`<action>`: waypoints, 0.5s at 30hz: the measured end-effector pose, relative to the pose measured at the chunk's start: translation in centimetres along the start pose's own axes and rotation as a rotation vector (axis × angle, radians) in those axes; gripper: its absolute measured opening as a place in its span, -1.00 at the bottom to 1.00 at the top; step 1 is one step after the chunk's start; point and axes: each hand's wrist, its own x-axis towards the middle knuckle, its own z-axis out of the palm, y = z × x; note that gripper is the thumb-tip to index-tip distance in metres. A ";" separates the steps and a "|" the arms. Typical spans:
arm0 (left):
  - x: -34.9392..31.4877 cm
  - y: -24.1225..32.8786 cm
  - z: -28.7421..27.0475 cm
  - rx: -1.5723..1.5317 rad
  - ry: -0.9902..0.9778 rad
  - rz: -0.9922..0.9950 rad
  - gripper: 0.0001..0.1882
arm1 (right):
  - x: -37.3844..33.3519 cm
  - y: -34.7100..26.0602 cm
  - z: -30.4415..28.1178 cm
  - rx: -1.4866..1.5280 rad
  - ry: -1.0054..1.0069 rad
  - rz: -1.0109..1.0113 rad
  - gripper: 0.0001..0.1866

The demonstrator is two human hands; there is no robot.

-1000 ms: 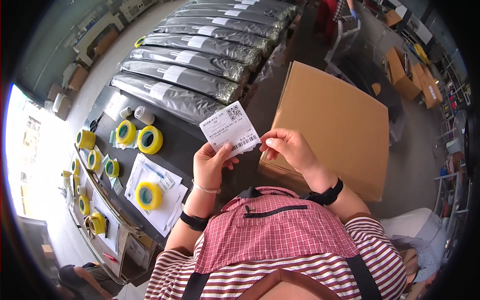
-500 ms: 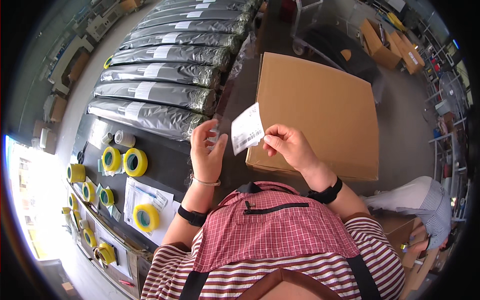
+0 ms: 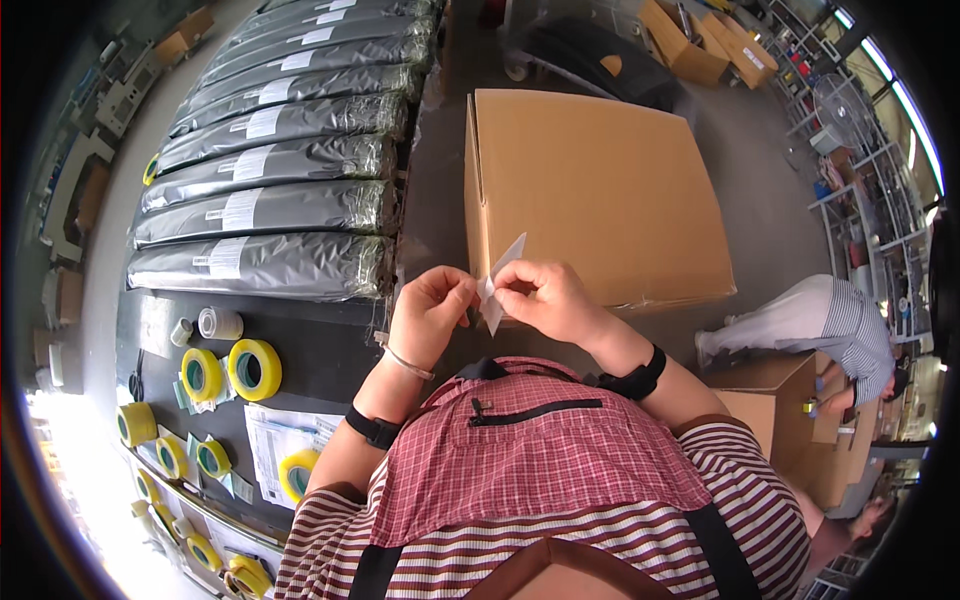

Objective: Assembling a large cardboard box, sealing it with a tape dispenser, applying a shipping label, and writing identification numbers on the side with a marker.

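In front of my chest, a white label (image 3: 511, 255) is seen nearly edge-on. My right hand (image 3: 552, 300) pinches it from the right between thumb and fingertips. From the other side, my left hand (image 3: 428, 312) has its thumb and fingertips closed together at the label's left edge. Just beyond both hands stands a large closed brown cardboard box (image 3: 600, 190). The label is in front of the box's near left corner and seems to be held clear of it.
Left, a dark table (image 3: 320, 335) bears a row of long black wrapped packages (image 3: 300, 265), yellow tape rolls (image 3: 255, 370), papers (image 3: 270, 440) and scissors (image 3: 136, 385). At the right a person in a striped top (image 3: 855, 325) bends over an open carton (image 3: 770, 390). Shelves (image 3: 860, 220) line the far right.
My left hand has gone from spread fingers to a pinch at the label. The label has turned from facing me to nearly edge-on. The view has shifted, with surroundings moving left in it.
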 end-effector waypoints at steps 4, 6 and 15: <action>0.5 -1.0 -2.2 -0.227 0.156 -0.007 -0.86 | -1.7 1.1 -1.3 -0.121 0.168 0.126 -0.93; 0.7 -1.3 -3.4 -0.322 0.198 -0.018 -0.87 | -4.3 3.2 -3.2 -0.186 0.181 0.232 -0.93; 1.9 -2.5 -4.7 -0.278 0.080 0.047 -0.87 | -24.8 11.2 -11.3 -1.104 -0.523 1.207 -0.77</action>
